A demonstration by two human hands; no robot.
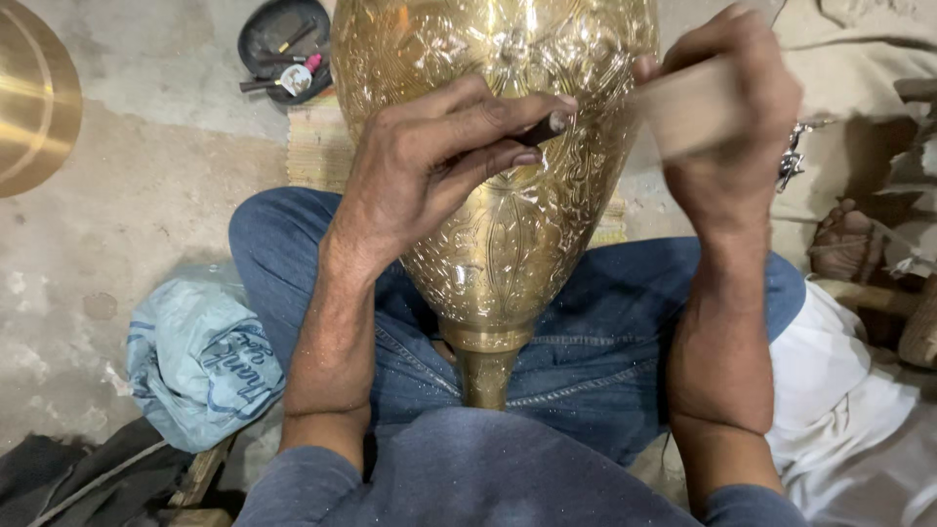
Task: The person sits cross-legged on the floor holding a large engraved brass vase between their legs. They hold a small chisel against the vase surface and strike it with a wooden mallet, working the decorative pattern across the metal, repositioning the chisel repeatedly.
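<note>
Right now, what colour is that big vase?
Shiny gold, carved with patterns, the vase shows best in the head view.

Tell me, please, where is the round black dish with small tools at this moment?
In the head view, the black dish lies on the concrete floor at upper left, just left of the engraved brass vase and above the left hand.

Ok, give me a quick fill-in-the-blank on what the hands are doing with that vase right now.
1. The left hand pinches a thin dark ____ against the brass vase.
2. The right hand grips a blurred ____ block.
3. The vase rests between legs in blue ____.
4. A crumpled light blue ____ lies on the floor.

Missing words: chisel; wooden; jeans; bag
</note>
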